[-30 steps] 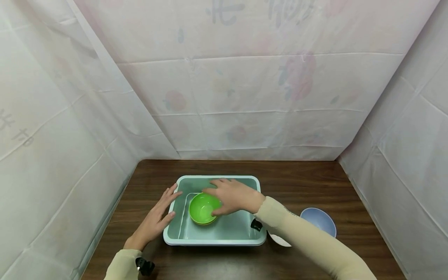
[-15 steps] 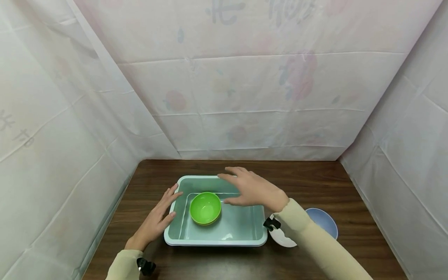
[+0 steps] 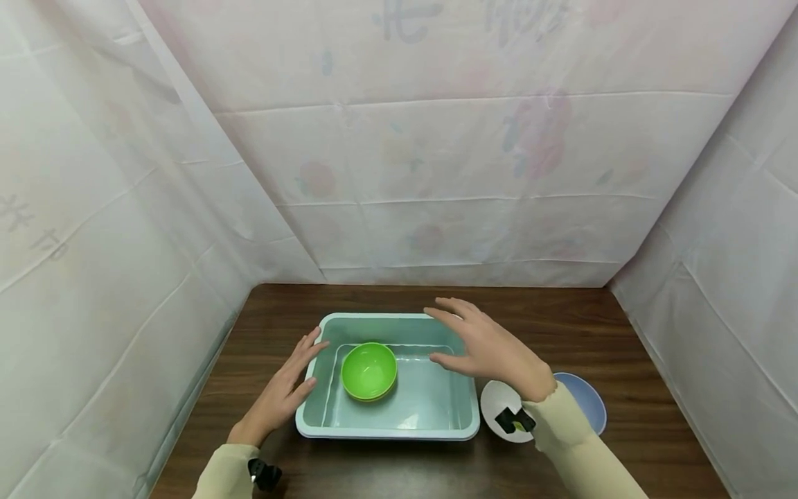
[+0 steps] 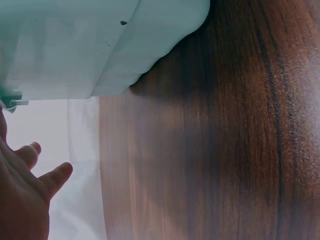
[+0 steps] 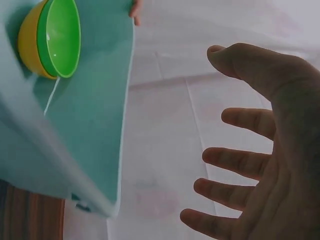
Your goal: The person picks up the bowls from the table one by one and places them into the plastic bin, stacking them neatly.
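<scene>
A green bowl (image 3: 368,371) is nested in a yellow bowl (image 5: 30,42), and both stand inside the pale green tub (image 3: 430,433). My left hand (image 3: 277,395) rests at the tub's left rim with its fingers extended. Over the tub's right side hovers my right hand (image 3: 492,346), its fingers spread and nothing held, as the right wrist view also shows. Close by the tub's right end, partly under the right wrist, sit a white bowl (image 3: 495,397) and a blue bowl (image 3: 589,402), the latter partly hidden by the sleeve.
The brown wooden table (image 3: 386,475) carries everything. White patterned sheets (image 3: 436,173) hang behind it and along both sides. In the left wrist view the tub's outer wall (image 4: 65,55) rises from the tabletop.
My right hand has left the green bowl and moved right with its fingers spread, uncovering the bowl and more of the white bowl. The left hand stays at the tub's rim.
</scene>
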`<state>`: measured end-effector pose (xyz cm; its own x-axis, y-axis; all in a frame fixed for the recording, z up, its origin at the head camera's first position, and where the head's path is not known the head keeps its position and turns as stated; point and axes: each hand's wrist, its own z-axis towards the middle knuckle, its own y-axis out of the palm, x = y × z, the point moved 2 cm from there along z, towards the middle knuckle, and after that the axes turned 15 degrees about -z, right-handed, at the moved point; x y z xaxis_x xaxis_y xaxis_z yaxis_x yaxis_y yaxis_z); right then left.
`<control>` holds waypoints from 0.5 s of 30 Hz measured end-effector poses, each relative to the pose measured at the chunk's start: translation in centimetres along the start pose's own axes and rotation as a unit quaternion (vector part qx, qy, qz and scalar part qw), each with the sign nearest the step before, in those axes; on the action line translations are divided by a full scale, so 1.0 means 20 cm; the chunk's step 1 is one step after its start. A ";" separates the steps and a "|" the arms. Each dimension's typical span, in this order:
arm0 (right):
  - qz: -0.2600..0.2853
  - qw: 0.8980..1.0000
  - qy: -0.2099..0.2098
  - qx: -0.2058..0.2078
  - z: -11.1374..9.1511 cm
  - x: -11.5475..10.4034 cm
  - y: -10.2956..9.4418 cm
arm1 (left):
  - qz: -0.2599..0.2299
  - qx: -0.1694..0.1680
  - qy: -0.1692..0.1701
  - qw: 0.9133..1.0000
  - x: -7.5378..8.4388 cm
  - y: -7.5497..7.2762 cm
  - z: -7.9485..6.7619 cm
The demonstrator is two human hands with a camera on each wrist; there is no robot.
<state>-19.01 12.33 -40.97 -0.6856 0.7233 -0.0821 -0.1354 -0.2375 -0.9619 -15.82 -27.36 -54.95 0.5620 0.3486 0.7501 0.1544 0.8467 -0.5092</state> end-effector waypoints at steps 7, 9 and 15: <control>0.045 0.996 0.067 0.026 -0.16 0.06 0.01 | -0.006 -0.002 -0.014 1.000 0.00 -0.01 0.00; 0.051 0.995 0.085 0.031 -0.20 0.08 0.03 | -0.008 -0.001 -0.019 1.000 0.01 -0.01 0.00; 0.063 0.990 0.121 0.038 -0.34 0.11 0.06 | -0.003 -0.002 -0.017 1.000 0.01 -0.01 -0.01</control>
<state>-15.75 18.04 -44.15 -0.5107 0.8165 -0.2694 -0.1199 -0.3779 -0.9180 -15.53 -27.57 -54.86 0.5329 0.3566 0.7674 0.1615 0.8474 -0.5059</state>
